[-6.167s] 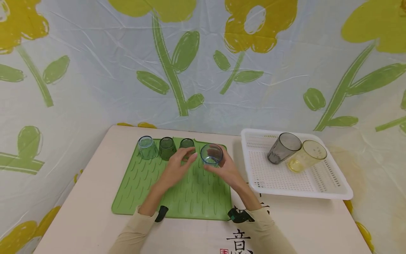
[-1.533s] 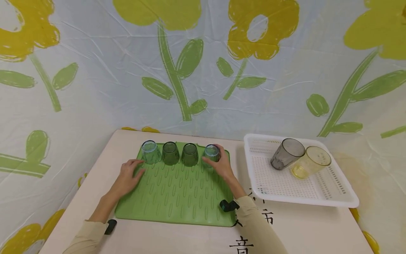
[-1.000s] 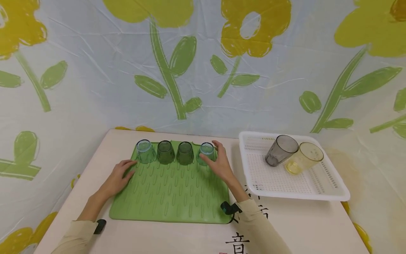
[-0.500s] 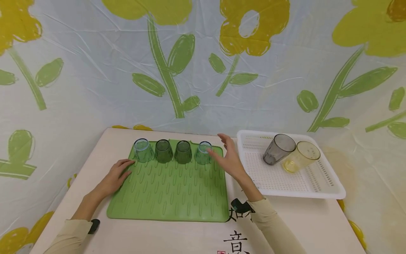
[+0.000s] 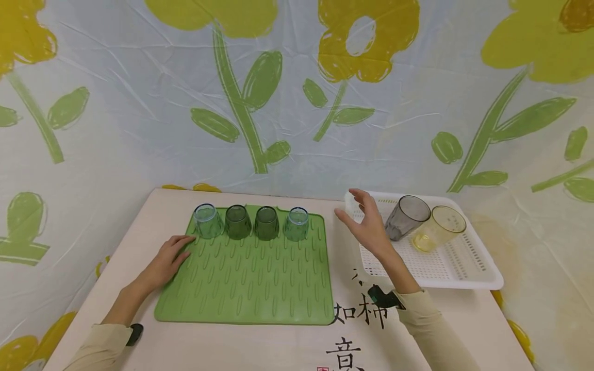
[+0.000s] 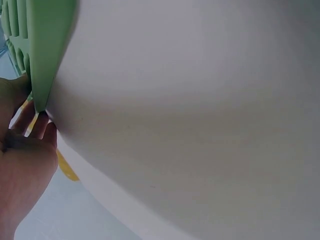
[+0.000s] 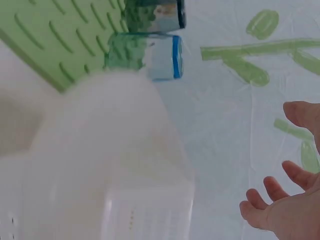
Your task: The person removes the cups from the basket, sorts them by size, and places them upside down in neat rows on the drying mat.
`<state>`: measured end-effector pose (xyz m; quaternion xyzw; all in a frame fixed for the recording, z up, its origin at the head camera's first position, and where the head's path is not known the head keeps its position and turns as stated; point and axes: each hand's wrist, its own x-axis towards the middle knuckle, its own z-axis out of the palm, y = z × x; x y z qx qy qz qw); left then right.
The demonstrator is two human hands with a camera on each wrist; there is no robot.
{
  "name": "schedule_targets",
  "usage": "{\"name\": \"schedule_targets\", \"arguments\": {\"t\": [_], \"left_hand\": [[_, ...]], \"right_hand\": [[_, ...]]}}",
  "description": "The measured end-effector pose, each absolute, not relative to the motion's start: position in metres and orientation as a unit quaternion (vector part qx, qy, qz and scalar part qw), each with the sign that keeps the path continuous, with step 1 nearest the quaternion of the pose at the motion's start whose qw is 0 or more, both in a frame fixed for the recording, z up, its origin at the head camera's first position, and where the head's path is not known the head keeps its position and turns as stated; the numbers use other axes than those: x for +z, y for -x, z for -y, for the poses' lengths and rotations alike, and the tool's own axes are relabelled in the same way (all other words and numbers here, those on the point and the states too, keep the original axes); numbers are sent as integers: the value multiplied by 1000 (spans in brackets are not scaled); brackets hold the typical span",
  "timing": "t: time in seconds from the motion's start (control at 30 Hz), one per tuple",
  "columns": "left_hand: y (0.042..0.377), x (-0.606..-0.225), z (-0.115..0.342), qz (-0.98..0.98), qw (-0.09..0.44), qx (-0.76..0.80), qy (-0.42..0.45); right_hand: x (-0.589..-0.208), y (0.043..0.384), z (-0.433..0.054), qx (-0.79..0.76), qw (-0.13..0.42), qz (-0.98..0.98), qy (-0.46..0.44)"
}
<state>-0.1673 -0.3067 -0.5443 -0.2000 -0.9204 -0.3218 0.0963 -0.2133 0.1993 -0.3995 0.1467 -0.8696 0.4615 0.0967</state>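
Note:
In the head view my left hand [image 5: 164, 262] rests at the left edge of a green ridged mat [image 5: 241, 281]. Its thumb and fingertips touch that edge in the left wrist view, and no glass is in it. My right hand [image 5: 371, 229] is raised over the near left side of a white basket [image 5: 464, 282], its fingers spread and holding nothing. Along the mat's back edge stands a row of glasses: a light blue glass [image 5: 208, 222], a dark grey glass [image 5: 238, 224], another dark glass [image 5: 266, 225] and a light blue glass [image 5: 296, 225] at the right.
Inside the basket a grey tumbler [image 5: 408, 216] and a yellow tumbler [image 5: 438, 229] lean to the right, side by side. The table [image 5: 232, 348] bears black written characters to the right of the mat. A flower-printed cloth [image 5: 185, 154] hangs close behind the table.
My right hand set the light blue glass at the row's right end, let go, and moved right to the basket. My left hand moved from beside that glass to the mat's left edge.

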Motion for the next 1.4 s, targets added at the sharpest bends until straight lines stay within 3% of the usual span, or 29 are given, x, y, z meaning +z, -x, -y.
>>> {"name": "schedule_targets", "arguments": {"t": [0.33,0.8,1.4], "left_hand": [[165,-544,308,924,92,-318,194],[165,-544,307,924,74,-327,183],[165,-544,306,922,92,-327,187]], "right_hand": [[-388,220,-241,417,150,886,-133],[-378,233,-299,339,117,930,-73],[-382,249,-338,255,-21,966,-42]]}}
